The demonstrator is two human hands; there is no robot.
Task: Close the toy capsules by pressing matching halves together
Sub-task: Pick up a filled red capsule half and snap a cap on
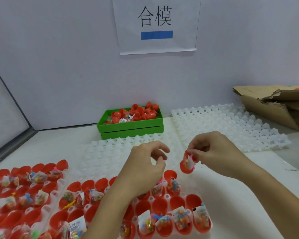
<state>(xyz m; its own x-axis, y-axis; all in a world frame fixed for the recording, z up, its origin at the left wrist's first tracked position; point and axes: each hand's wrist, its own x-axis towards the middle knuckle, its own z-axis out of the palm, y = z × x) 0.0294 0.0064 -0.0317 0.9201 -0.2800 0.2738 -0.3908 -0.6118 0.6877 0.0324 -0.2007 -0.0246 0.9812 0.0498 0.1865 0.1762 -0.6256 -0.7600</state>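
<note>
Along the near edge of the white surface [248,183], clear trays [160,199] carry rows of open red capsule halves [160,205], many with small toy packets. Above them the left hand [145,163] hovers, fingers loosely curled and holding nothing, while the right hand [212,152] pinches a filled red capsule [186,163]. Farther back lie empty white trays [223,125], a green bin [130,125] of red halves, and torn cardboard [274,106] at the far right corner. A paper sign [156,25] hangs on the pale wall.

red capsule [187,163] hinged open, toy packet inside, held aloft above tray
</note>
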